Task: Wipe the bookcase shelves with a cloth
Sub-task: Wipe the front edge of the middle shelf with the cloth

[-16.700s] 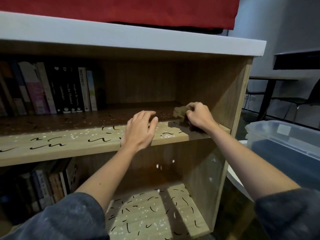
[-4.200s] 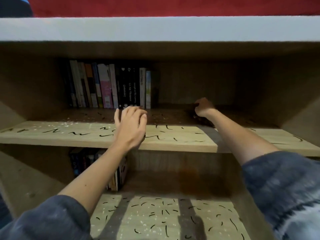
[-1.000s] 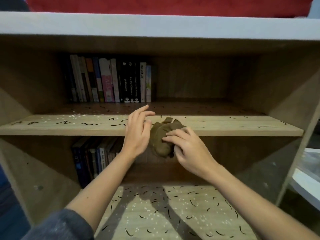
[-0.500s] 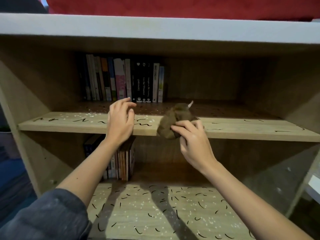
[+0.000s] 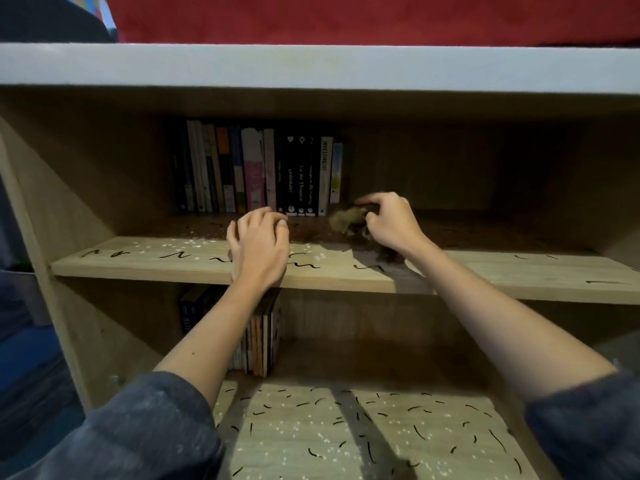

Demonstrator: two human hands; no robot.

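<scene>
The wooden bookcase fills the view. Its middle shelf [image 5: 485,275] carries black squiggle marks and white specks along the front. My right hand [image 5: 389,221] grips a bunched brown cloth [image 5: 348,218] and holds it on the middle shelf, deep in, just right of the row of books. My left hand [image 5: 259,245] rests on the front part of the same shelf with fingers loosely bent and holds nothing. The lower shelf [image 5: 346,427] is covered with short black marks and white specks.
A row of upright books [image 5: 263,174] stands at the back of the middle shelf. More books [image 5: 259,337] stand on the lower shelf at the left. A red fabric [image 5: 346,19] lies on the white top board [image 5: 311,65].
My right hand has carried the cloth from the shelf's front edge back into the shelf, close to the books. My left hand has shifted slightly right along the shelf front.
</scene>
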